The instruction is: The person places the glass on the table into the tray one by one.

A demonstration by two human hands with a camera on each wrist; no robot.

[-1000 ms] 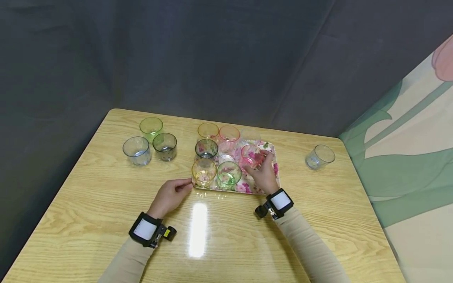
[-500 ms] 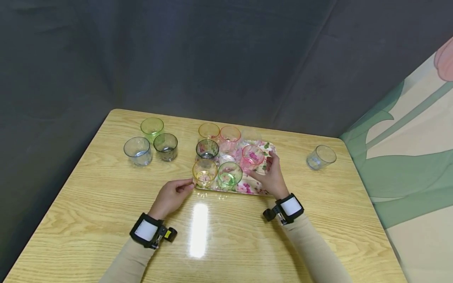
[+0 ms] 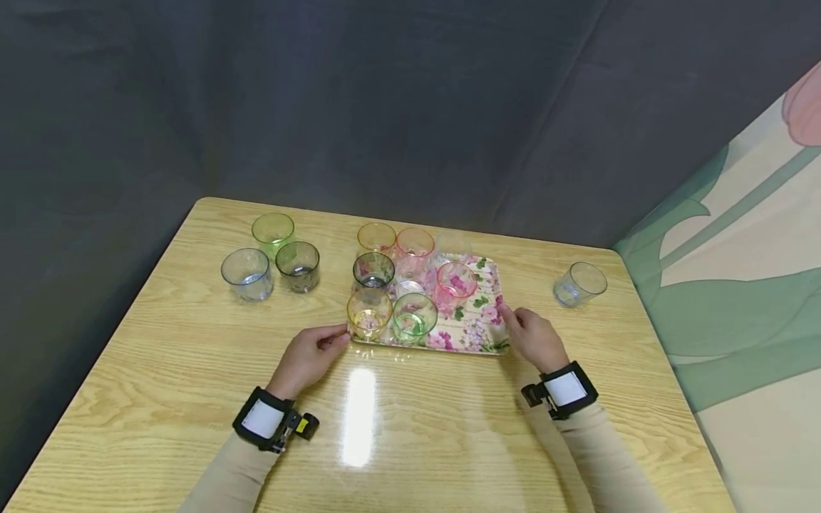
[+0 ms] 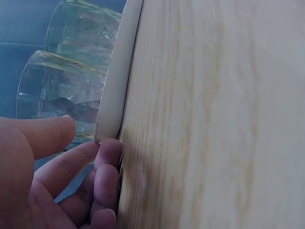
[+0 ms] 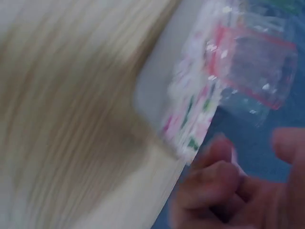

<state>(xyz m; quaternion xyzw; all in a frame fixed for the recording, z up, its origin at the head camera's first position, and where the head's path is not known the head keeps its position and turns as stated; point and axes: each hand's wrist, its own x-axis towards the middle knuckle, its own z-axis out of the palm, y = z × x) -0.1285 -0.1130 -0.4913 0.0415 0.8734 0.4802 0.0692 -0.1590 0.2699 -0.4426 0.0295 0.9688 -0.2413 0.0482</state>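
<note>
A floral tray (image 3: 477, 324) on the wooden table carries several tumblers. My left hand (image 3: 308, 358) is at its near left corner. In the left wrist view the curled fingers (image 4: 107, 152) meet the tray's edge low down, with the thumb above. My right hand (image 3: 534, 336) is at the tray's right edge, holding nothing, blurred in the right wrist view, its thumb spread from loosely bent fingers. Nearest to it on the tray stands a pink-rimmed tumbler (image 3: 456, 285). Yellow (image 3: 370, 313) and green (image 3: 415, 318) tumblers stand along the tray's front.
Left of the tray stand a green tumbler (image 3: 273, 231), a dark grey tumbler (image 3: 298, 268) and a clear bluish tumbler (image 3: 247, 276). Another clear tumbler (image 3: 579, 285) is at the far right. A dark curtain (image 3: 398, 107) hangs behind the table (image 3: 410, 442).
My right hand has let go of the pink-rimmed tumbler on the tray and moved right to the tray's right edge. The left hand has stayed at the left corner.
</note>
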